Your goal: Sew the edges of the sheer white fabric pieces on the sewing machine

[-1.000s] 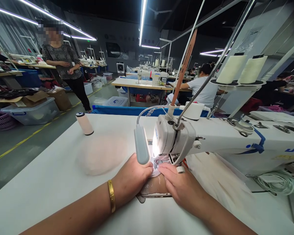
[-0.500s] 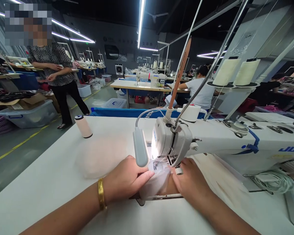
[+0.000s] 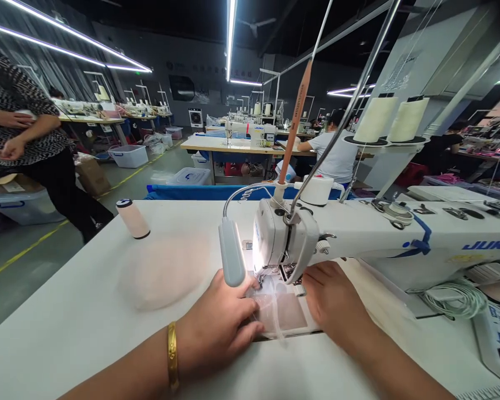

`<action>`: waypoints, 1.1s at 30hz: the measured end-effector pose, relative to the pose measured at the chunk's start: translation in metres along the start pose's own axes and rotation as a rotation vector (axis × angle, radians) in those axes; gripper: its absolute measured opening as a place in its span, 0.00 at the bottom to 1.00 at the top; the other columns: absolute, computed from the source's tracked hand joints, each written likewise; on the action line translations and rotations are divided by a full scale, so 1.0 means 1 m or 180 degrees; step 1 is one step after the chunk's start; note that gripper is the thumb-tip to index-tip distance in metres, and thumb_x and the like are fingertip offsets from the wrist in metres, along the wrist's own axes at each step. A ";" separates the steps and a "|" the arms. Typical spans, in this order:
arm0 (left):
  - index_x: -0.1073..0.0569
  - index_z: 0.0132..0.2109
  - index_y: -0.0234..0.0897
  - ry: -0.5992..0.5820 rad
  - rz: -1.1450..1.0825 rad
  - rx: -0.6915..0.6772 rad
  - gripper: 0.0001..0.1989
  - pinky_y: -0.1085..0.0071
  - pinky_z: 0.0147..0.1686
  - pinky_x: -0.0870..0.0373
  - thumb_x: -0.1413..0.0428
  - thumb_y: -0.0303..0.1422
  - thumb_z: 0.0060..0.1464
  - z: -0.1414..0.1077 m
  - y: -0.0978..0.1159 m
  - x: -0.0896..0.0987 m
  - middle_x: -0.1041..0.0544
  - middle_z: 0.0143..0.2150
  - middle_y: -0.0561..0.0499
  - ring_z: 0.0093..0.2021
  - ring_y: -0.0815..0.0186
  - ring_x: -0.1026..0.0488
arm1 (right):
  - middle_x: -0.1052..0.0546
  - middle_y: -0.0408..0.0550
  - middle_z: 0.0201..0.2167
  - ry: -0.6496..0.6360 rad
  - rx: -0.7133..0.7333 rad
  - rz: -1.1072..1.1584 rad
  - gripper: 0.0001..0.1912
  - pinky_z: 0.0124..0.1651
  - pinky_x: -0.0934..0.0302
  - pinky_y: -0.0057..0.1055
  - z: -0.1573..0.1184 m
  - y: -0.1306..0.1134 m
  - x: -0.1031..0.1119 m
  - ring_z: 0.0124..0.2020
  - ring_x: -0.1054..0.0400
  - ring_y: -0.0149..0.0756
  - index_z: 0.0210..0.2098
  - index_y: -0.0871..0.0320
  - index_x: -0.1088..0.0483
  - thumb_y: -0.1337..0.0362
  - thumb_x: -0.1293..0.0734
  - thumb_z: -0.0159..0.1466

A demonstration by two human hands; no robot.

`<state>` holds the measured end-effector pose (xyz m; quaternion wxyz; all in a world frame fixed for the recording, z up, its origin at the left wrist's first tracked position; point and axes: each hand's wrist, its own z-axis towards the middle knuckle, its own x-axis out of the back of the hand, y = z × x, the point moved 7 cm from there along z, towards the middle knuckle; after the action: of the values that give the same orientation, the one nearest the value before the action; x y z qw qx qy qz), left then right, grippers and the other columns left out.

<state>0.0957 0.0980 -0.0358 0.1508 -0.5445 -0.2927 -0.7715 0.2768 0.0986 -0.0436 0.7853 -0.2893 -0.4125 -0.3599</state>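
Observation:
A strip of sheer white fabric (image 3: 270,314) lies under the lit needle area of a white sewing machine (image 3: 270,230). My left hand (image 3: 220,316), with a gold bangle at the wrist, is left of the needle. Its bent fingers and thumb hold the fabric's left edge. My right hand (image 3: 335,297) rests on the machine bed, right of the presser foot. Its fingers are curled together, their tips partly hidden behind the machine head, so what they hold cannot be made out. A grey lamp (image 3: 232,253) hangs just above my left fingers.
Pale sheer fabric (image 3: 170,272) lies on the white table (image 3: 79,300), near a peach thread cone (image 3: 133,219). More pale fabric (image 3: 381,289) lies right of my right hand, near coiled cable (image 3: 458,300). A person (image 3: 29,128) stands beyond the table at left.
The fabric under the needle has shifted and flattened, baring the bed plate. My right hand has moved off it, slightly right; my left fingers have spread. The view has turned and the standing person is nearer.

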 end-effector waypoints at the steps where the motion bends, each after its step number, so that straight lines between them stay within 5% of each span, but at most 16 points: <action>1: 0.23 0.36 0.40 -0.0071 -0.0045 -0.0040 0.05 0.57 0.46 0.31 0.40 0.34 0.62 0.000 0.003 -0.002 0.24 0.48 0.46 0.45 0.54 0.28 | 0.22 0.51 0.35 -0.0038 0.0141 0.0171 0.15 0.48 0.37 0.41 -0.001 -0.009 0.000 0.40 0.30 0.46 0.39 0.55 0.26 0.79 0.38 0.63; 5: 0.22 0.41 0.44 -0.0085 -0.0320 -0.0011 0.04 0.63 0.38 0.34 0.40 0.37 0.63 -0.001 0.001 -0.004 0.27 0.41 0.48 0.39 0.58 0.30 | 0.22 0.48 0.39 -0.0674 0.0542 0.0785 0.17 0.49 0.35 0.39 -0.004 -0.044 -0.014 0.41 0.31 0.43 0.46 0.53 0.27 0.77 0.39 0.65; 11: 0.26 0.46 0.41 -0.0180 -0.0821 -0.0013 0.06 0.64 0.39 0.32 0.45 0.29 0.63 -0.003 -0.001 -0.010 0.23 0.42 0.50 0.39 0.60 0.28 | 0.24 0.54 0.40 -0.0090 0.0147 0.0220 0.17 0.47 0.35 0.43 -0.003 -0.023 -0.006 0.41 0.34 0.47 0.39 0.56 0.25 0.78 0.41 0.64; 18: 0.23 0.43 0.39 0.0217 -0.0268 -0.0211 0.11 0.62 0.37 0.33 0.50 0.26 0.65 -0.003 0.001 -0.010 0.24 0.41 0.46 0.38 0.58 0.29 | 0.24 0.47 0.35 -0.0899 0.0406 0.0664 0.18 0.42 0.38 0.36 -0.005 -0.046 -0.020 0.38 0.34 0.42 0.42 0.54 0.26 0.79 0.42 0.68; 33: 0.21 0.43 0.39 0.0376 -0.0038 -0.0376 0.13 0.62 0.37 0.32 0.51 0.25 0.68 -0.007 0.013 -0.007 0.21 0.36 0.47 0.36 0.59 0.26 | 0.23 0.46 0.34 -0.0862 0.0398 0.0544 0.18 0.41 0.41 0.34 -0.007 -0.042 -0.023 0.38 0.32 0.42 0.44 0.52 0.26 0.79 0.41 0.68</action>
<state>0.1002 0.0835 -0.0403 0.1308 -0.5043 -0.2405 -0.8190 0.2370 0.0766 -0.0597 0.7668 -0.3198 -0.5099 -0.2231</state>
